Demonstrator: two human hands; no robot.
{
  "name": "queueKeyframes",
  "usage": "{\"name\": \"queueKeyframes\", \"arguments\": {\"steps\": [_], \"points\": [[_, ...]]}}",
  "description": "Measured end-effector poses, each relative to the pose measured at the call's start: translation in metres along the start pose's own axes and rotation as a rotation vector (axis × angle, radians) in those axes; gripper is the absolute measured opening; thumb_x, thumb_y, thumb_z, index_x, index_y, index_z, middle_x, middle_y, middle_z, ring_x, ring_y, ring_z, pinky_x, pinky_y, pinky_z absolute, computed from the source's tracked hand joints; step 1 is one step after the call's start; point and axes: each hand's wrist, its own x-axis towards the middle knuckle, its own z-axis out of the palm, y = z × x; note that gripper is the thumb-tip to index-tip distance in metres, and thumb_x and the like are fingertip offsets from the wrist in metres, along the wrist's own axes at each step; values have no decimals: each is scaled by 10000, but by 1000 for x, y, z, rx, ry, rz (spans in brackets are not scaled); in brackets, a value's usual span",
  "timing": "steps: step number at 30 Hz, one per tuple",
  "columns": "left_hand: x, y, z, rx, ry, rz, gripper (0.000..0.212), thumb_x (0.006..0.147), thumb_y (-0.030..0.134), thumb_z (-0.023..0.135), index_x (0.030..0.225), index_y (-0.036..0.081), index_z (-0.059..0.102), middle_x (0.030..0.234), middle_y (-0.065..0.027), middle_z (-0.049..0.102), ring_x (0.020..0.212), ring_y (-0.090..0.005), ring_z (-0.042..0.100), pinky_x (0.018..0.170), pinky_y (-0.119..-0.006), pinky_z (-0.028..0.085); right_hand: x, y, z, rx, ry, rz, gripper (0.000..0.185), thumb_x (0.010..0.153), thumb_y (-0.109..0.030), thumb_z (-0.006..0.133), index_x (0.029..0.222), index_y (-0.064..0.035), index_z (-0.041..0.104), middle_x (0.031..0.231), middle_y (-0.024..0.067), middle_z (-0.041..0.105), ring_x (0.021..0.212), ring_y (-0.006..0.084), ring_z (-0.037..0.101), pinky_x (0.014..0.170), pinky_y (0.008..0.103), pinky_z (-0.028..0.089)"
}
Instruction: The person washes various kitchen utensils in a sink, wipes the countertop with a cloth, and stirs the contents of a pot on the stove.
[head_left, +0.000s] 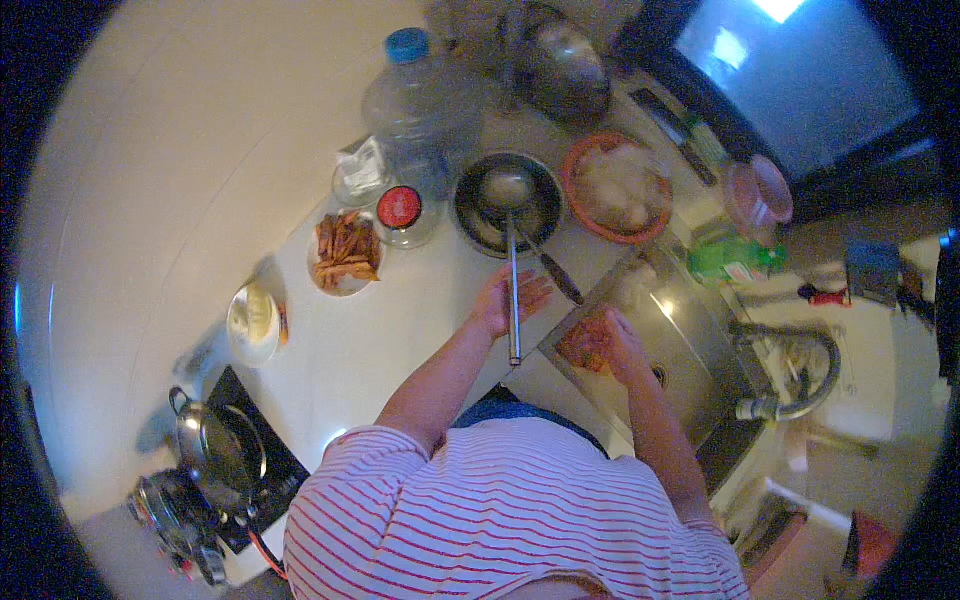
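Observation:
My left hand (534, 294) is open, palm up and fingers spread, beneath the long metal handle (514, 300) of a ladle whose head lies in a dark round bowl or pan (465, 214). A second utensil with a dark handle (561, 277) leans out of that vessel, just past my left fingertips. My right hand (628, 346) grips a reddish-orange piece (583, 343) over the near-left edge of the steel sink (637, 300). Blur hides what the piece is; it could be food or a scrubber. My right fingers are partly hidden.
An orange-rimmed basin (577, 214) of pale contents stands by the sink. Leftward are a jar with a red lid (400, 208), a plate of brown strips (347, 251), a large bottle (409, 97) and a pot (214, 442) on a dark cooktop. The faucet (821, 375) arches at right.

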Motion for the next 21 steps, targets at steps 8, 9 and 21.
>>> {"name": "queueKeyframes", "arguments": {"steps": [8, 9, 21], "points": [[24, -11, 6, -143, -120, -104, 447, 855, 339, 478, 1080, -45, 517, 1072, -210, 574, 1001, -361, 552, 905, -496, 424, 43, 31, 2, -232, -50, -241, 375, 893, -292, 500, 1170, -40, 492, 1005, 118, 576, 808, 214, 601, 669, 337, 506], [27, -15, 3, -130, -175, -86, 428, 863, 325, 473, 1078, -42, 519, 1048, -203, 586, 974, -356, 567, 877, -501, 443, 40, 28, 12, -203, -67, -201, 369, 903, -293, 487, 1176, -45, 491, 998, 108, 578, 804, 205, 602, 657, 331, 505], [-30, 32, 21, 415, 127, -73, 145, 816, 137, 553, 905, 50, 478, 678, -50, 516, 576, -188, 540, 548, -329, 494, 67, 0, 21, -62, 56, -34, 340, 881, -245, 526, 1135, -20, 502, 927, 83, 586, 747, 184, 584, 644, 316, 503]]}}
